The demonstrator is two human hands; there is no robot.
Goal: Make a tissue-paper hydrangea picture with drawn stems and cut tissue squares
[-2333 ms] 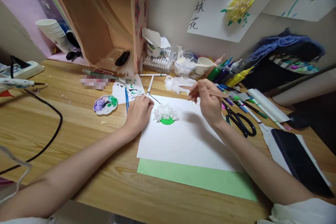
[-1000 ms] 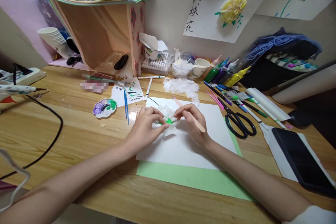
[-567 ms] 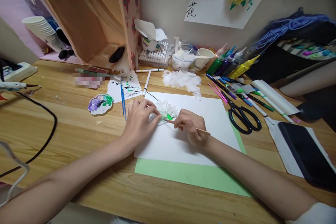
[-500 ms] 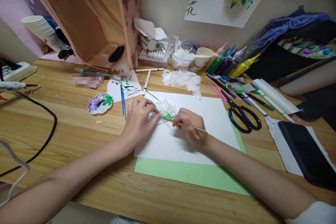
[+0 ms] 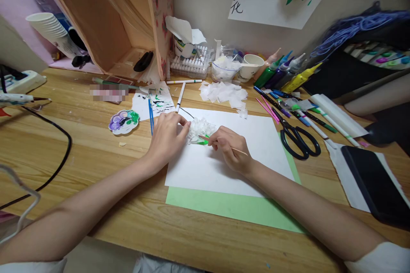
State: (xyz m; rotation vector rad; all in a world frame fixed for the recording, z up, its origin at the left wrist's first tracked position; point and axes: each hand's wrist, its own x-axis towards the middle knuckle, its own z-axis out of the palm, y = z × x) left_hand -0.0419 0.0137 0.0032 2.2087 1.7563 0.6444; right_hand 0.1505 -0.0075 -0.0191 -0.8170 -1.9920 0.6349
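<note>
Head view: white flower (image 5: 203,126) lies on the white sheet (image 5: 205,168) just right of the loosely curled left hand (image 5: 168,136) (grip unclear), while the right hand (image 5: 233,145) pinches a wooden stick (image 5: 240,152) slanting far-left to the flower's green base (image 5: 202,141).

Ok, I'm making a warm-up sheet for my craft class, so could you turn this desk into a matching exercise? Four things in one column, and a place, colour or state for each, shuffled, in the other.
Things:
1. wooden stick
2. scissors
3. green sheet
4. paint palette

Places, colours, states:
A. black handles
B. dabbed with purple and green
C. held in the right hand
D. sticking out from under the white sheet

Right pairs: 1-C, 2-A, 3-D, 4-B.
</note>
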